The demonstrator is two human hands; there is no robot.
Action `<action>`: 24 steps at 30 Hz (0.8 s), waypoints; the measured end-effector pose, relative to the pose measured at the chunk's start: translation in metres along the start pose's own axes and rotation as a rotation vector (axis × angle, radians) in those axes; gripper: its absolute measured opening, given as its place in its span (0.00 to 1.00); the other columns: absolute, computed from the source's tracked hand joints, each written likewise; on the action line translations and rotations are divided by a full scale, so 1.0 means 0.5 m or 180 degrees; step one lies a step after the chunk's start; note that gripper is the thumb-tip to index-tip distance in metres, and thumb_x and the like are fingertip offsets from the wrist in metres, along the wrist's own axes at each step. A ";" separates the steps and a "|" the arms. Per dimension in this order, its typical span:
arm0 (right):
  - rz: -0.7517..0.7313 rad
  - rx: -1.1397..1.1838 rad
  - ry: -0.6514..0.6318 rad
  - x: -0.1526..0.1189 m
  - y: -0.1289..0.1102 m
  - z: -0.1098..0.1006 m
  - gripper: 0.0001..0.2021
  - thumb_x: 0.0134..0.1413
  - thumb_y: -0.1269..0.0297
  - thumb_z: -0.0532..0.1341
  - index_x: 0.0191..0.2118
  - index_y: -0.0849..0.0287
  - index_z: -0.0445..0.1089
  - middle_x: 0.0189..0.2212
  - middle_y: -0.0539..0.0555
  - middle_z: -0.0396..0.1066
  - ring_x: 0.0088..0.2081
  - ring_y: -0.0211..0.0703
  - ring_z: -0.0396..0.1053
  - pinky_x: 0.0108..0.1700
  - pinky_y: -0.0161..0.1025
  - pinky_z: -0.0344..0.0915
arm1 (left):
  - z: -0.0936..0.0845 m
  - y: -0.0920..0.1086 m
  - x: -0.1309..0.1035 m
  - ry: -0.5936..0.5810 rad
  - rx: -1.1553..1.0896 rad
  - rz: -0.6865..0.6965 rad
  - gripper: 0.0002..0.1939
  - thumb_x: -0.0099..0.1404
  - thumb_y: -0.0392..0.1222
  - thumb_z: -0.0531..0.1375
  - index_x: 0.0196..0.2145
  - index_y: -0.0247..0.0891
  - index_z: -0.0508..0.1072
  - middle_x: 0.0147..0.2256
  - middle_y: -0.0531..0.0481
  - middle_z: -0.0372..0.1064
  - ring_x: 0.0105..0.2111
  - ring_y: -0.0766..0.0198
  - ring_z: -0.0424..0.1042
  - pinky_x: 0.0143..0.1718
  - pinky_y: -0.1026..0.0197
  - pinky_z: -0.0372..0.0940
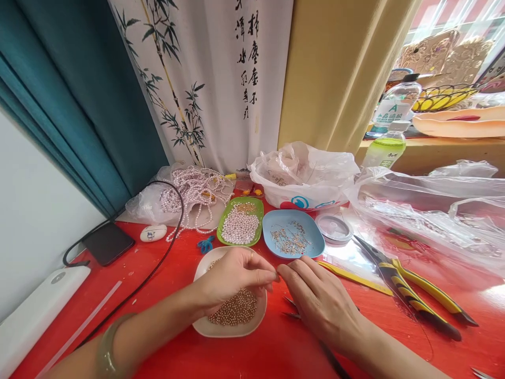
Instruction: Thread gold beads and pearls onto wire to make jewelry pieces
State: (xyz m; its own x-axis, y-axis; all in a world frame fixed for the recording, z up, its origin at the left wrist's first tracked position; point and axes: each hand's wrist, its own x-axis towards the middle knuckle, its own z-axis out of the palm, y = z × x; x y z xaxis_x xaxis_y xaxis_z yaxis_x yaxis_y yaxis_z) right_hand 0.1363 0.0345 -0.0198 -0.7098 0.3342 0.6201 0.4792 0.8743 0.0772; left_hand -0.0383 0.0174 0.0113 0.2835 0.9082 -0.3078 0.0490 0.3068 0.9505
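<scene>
My left hand (244, 275) reaches over the cream dish (200, 322) of small gold beads (234, 310), its thumb and fingers pinched together. My right hand (325, 297) meets it fingertip to fingertip, also closed in a pinch. Whatever lies between the fingertips is too small to make out. From under my right palm stick out the thin metal tips of a tool (292, 316), with a dark handle below; whether the palm grips it is hidden. Behind the hands, a blue dish (272, 243) bears fine metal pins (292, 239), and a green dish (222, 234) has pinkish pearl beads (240, 223).
Yellow-and-black pliers (410, 289) and yellow tweezers (355, 277) lie to the right. Strands of pearls (193, 192), a bag-lined bowl (303, 179) and clear plastic bags (434, 210) stand behind. A black cable (158, 263) and a phone (108, 243) are at left.
</scene>
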 end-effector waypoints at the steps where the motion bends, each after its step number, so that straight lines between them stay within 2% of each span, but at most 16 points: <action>1: 0.0000 0.0011 -0.0021 -0.001 0.000 0.001 0.19 0.59 0.75 0.41 0.31 0.68 0.68 0.20 0.55 0.62 0.23 0.42 0.53 0.24 0.37 0.54 | -0.002 0.001 -0.001 -0.0006 0.0079 0.0009 0.07 0.50 0.40 0.62 0.23 0.32 0.72 0.21 0.53 0.67 0.22 0.70 0.64 0.27 0.66 0.59; 8: 0.0008 0.0018 -0.0119 -0.008 0.001 0.006 0.17 0.57 0.77 0.42 0.30 0.66 0.67 0.21 0.55 0.62 0.23 0.42 0.52 0.25 0.38 0.51 | -0.007 0.013 -0.009 0.0091 0.0722 0.0141 0.06 0.51 0.37 0.60 0.27 0.33 0.74 0.26 0.50 0.71 0.27 0.66 0.67 0.31 0.64 0.61; 24: -0.0080 0.0026 0.0256 0.007 -0.003 0.004 0.17 0.54 0.78 0.47 0.20 0.63 0.66 0.16 0.52 0.57 0.21 0.39 0.48 0.22 0.38 0.47 | -0.003 -0.002 -0.007 0.0451 0.1345 0.0500 0.05 0.53 0.38 0.59 0.28 0.36 0.75 0.29 0.51 0.72 0.30 0.64 0.70 0.33 0.63 0.63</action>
State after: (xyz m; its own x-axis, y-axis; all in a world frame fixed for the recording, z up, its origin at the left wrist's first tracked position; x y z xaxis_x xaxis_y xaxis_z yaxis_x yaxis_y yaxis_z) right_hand 0.1322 0.0350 -0.0191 -0.6777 0.2831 0.6787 0.4572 0.8851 0.0873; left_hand -0.0409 0.0145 0.0115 0.1868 0.9733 -0.1335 0.4098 0.0464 0.9110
